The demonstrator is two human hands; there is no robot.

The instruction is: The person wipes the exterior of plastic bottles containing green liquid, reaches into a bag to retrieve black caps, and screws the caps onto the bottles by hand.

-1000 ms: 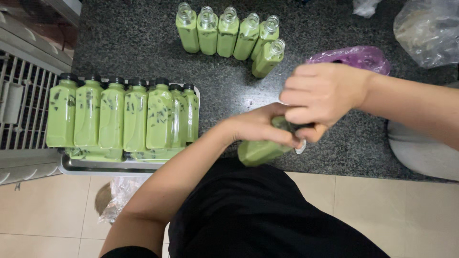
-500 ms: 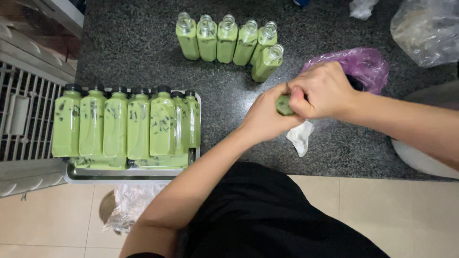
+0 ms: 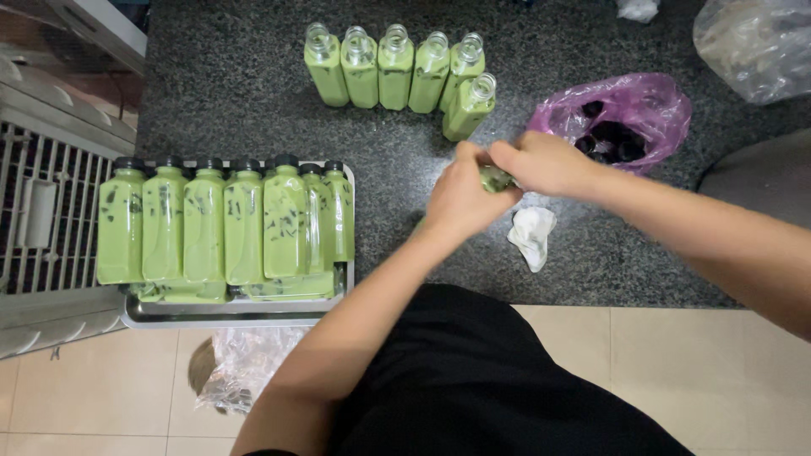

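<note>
**Green bottle gripped between both hands over the dark counter**

A green bottle [image 3: 495,178] is held above the speckled counter [image 3: 253,93], near its front edge and toward the middle. Only a small patch of the bottle is seen between the two hands; the rest is hidden. The left hand [image 3: 462,199] is wrapped around the bottle from below, its fingers curled and pressed together. The right hand [image 3: 545,164] is closed over the top end, fingers bunched tightly around it; whether a cap is pinched there cannot be told.

A crumpled white cloth [image 3: 532,236] is lying on the counter just beside the hands, close to the front edge. A purple plastic bag [image 3: 650,101] holding dark caps is set just behind the right hand. Six uncapped green bottles [image 3: 395,69] are grouped near the rear edge. Capped bottles with black lids [image 3: 224,224] are laid in a row on a metal tray [image 3: 236,311] at the front left corner. A clear plastic bag [image 3: 756,42] is seen at the rear right corner.
</note>
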